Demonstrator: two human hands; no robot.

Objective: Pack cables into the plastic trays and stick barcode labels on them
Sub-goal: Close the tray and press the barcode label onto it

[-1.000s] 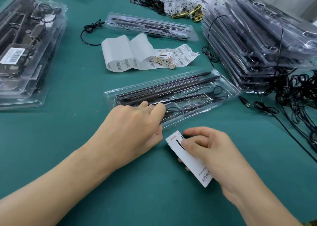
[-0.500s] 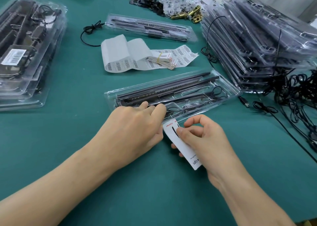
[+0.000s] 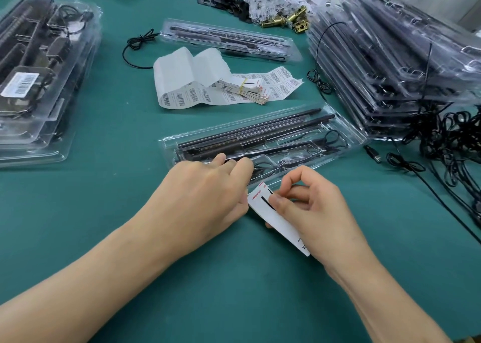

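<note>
A clear plastic tray [image 3: 348, 131] lies slanted in the middle of the green table, holding black rods and a coiled black cable [image 3: 335, 140]. My left hand [image 3: 205, 199] rests on the tray's near left edge, fingertips pressing on it. My right hand [image 3: 312, 212] pinches a white printed card [image 3: 276, 220] just in front of the tray; the card's upper end touches the tray's near rim beside my left fingers. A strip of barcode labels [image 3: 197, 95] lies behind the tray, with a rubber-banded bundle of cards [image 3: 247, 90] on it.
A tall stack of filled trays [image 3: 406, 56] stands at the right, with a tangle of loose black cables [image 3: 447, 139] in front of it. Labelled packed trays [image 3: 39, 82] are stacked at the left. One more filled tray [image 3: 229, 40] and small hardware [image 3: 281, 11] lie further back.
My right hand has carried the white card forward and left, from the open table up to the tray's near rim. My left hand has stayed on the tray.
</note>
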